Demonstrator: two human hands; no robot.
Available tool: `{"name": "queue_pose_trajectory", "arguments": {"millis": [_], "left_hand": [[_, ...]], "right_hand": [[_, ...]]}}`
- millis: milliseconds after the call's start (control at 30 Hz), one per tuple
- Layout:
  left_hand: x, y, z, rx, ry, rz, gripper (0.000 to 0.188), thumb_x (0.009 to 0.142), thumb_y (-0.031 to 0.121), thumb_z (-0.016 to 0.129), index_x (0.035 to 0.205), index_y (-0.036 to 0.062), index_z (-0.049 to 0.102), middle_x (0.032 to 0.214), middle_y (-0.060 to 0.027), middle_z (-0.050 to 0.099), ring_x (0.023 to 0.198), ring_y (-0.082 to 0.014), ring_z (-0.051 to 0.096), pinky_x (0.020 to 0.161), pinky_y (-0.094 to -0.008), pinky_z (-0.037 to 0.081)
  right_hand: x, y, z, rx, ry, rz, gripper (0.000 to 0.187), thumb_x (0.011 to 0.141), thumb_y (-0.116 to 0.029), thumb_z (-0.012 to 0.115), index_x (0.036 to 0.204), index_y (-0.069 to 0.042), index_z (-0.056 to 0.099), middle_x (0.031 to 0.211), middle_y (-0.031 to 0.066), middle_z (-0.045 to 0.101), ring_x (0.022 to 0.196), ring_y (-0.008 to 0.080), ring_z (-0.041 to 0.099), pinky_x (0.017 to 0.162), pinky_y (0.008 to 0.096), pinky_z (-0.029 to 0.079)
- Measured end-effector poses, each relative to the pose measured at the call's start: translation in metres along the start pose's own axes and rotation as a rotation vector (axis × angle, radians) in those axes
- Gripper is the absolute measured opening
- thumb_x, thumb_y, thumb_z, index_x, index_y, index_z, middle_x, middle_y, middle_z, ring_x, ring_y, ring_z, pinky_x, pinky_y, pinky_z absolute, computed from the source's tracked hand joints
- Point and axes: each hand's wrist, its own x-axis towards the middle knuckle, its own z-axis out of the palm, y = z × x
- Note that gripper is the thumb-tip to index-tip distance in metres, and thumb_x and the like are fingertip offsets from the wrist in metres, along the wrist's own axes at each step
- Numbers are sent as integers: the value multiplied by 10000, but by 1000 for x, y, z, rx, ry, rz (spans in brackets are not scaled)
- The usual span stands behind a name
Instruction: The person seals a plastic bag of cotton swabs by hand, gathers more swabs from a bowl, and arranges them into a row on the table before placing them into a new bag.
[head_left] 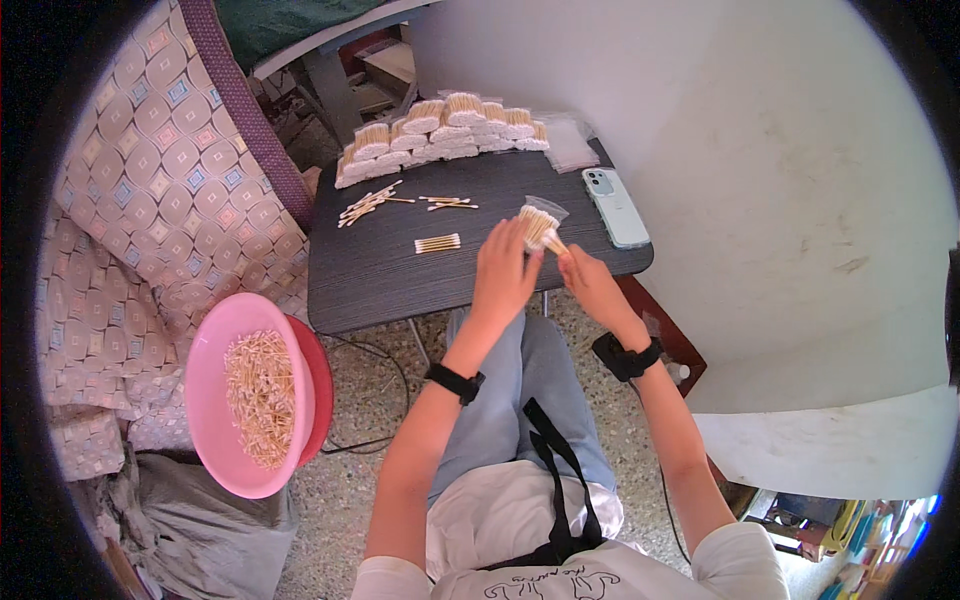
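My left hand [505, 268] is closed round a small clear plastic bag [548, 206] of cotton swabs, held over the right part of the dark table. Between the fingertips of my right hand [592, 288] is a small bunch of cotton swabs [555, 243], its tips at the bag's near end. Whether these swabs are inside the bag's mouth I cannot tell. A neat row of swabs [437, 243] lies left of my hands. Beyond it are a few loose swabs [448, 203] and a larger scattered heap [368, 203].
Filled swab bags [440, 135] are stacked along the far edge of the table [380, 290], beside flat clear bags [572, 145]. A pale phone [615, 208] lies at the right edge, near the wall. A pink basin [205, 400] of loose swabs stands at lower left.
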Motion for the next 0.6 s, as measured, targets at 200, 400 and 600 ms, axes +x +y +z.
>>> {"name": "queue_pose_trajectory", "arguments": {"millis": [200,400,600], "left_hand": [[4,0,32,418,-125,40,373,815,96,576,1186,93,534,1303,-108,463,1257,-275,389,1046,-528,247],[12,-19,-10,368,-183,203,328,716,-37,566,1020,84,569,1154,-91,545,1174,-233,479,1088,-502,195],[-3,0,-17,168,-78,124,202,738,86,647,925,63,577,1052,-100,565,1086,-274,521,1055,-481,286]], "right_hand": [[-20,21,-21,-28,37,133,341,996,-284,345,851,3,456,680,199,517,615,352,519,588,400,412],[-34,30,-31,-71,14,237,332,991,-287,354,883,1,481,704,201,537,627,346,523,596,397,415],[-38,40,-2,155,-101,383,363,988,-302,358,851,2,504,676,156,535,614,299,515,598,387,415]]}}
